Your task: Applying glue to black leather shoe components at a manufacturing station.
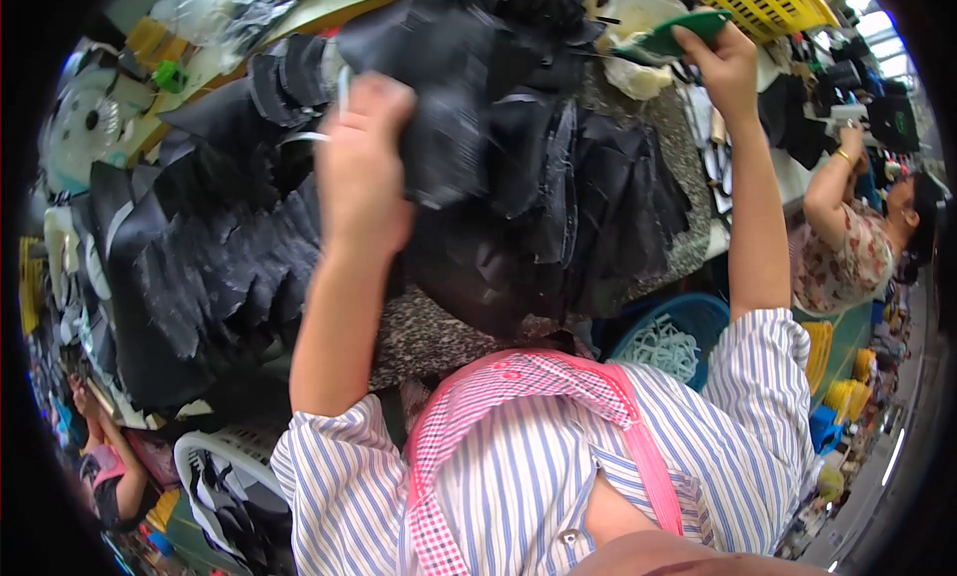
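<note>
Green tool [658, 41] in outstretched right hand [731, 63], left hand [361, 167] curled, blurred.

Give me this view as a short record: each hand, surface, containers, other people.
Left hand: blurred, beside a black sheet; grip unclear
Right hand: holding a green flat object
Surface: speckled table, piled with black pieces
Containers: blue basin with pale strips, yellow basket upper right, white basket lower left
Other people: one person at right, another person at lower left
</note>
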`<state>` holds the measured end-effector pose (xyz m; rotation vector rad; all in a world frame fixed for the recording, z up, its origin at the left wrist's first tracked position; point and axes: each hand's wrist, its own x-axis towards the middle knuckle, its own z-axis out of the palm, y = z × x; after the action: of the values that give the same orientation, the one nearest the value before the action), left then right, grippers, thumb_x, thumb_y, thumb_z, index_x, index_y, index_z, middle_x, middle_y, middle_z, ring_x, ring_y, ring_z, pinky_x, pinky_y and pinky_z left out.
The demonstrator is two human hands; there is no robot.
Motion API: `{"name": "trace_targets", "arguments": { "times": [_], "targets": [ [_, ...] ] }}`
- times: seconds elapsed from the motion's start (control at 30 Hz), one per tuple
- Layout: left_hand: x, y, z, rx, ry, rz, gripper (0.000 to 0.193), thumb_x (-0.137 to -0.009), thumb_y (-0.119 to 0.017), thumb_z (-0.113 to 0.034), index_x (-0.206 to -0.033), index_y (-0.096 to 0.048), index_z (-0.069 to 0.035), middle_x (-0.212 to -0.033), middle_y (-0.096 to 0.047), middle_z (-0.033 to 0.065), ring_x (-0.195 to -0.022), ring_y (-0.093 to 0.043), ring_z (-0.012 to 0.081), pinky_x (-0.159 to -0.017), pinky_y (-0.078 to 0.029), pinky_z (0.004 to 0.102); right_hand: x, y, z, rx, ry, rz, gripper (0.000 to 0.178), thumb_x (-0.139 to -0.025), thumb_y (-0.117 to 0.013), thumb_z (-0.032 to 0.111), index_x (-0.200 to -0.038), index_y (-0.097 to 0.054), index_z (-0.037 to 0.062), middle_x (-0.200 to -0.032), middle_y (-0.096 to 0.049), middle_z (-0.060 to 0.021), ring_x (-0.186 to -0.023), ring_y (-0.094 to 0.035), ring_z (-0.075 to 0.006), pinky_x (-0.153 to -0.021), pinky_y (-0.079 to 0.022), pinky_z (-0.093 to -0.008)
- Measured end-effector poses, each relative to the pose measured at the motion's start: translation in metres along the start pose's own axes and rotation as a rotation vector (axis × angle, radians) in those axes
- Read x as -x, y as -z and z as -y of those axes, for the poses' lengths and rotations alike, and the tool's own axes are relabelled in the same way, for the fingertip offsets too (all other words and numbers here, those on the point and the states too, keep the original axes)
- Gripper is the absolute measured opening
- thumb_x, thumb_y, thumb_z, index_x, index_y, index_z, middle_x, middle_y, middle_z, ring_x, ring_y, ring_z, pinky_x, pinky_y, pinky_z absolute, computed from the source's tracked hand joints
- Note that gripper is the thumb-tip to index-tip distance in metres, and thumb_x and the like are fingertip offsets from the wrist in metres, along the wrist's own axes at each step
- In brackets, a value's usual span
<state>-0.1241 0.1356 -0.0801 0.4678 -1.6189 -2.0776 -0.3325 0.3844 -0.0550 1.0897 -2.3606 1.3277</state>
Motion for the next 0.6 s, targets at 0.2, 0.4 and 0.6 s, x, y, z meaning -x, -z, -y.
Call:
{"name": "trace_targets", "arguments": {
  "times": [0.2, 0.4, 0.6],
  "targets": [
    [-0.006, 0.118, -0.149, -0.584, -0.796, -0.586, 0.029, -0.075, -0.051, -0.015, -0.097, -0.055, 0.004, -0.094, -0.056, 0.0112, -0.088, -0.052, 0.0184, -0.073, -0.043, 0.027, 0.018, -0.017, -0.085, 0.07, 0.061, -0.247, 0.011, -0.072, -0.063, 0.014, -0.078, -0.06, 0.0054, -0.068, -0.06, -0.0014, -0.06, -0.053, -0.0082, -0.056, -0.041, -0.0219],
    [-0.026, 0.14, -0.181, -0.642, -0.858, -0.758, 0.027, -0.077, -0.049, -0.015, -0.094, -0.055, 0.006, -0.085, -0.058, 0.0111, -0.075, -0.056, 0.0214, -0.066, -0.045, 0.0291, 0.015, 0.023, -0.082, 0.131, -0.097, -0.38, 0.019, -0.076, -0.061, 0.021, -0.073, -0.061, 0.0027, -0.067, -0.061, -0.0026, -0.058, -0.052, -0.0067, -0.053, -0.04, -0.0219],
    [-0.098, 0.135, -0.054, -1.203, -0.681, -0.704, 0.026, -0.076, -0.047, -0.023, -0.089, -0.057, -0.004, -0.079, -0.059, 0.0184, -0.072, -0.056, 0.0366, -0.066, -0.045, 0.0385, 0.034, 0.005, -0.084, -0.105, -0.019, -0.083, 0.009, -0.077, -0.058, 0.011, -0.078, -0.056, 0.0016, -0.066, -0.051, 0.0047, -0.06, -0.044, -0.0021, -0.054, -0.036, -0.0172]
  ]
}}
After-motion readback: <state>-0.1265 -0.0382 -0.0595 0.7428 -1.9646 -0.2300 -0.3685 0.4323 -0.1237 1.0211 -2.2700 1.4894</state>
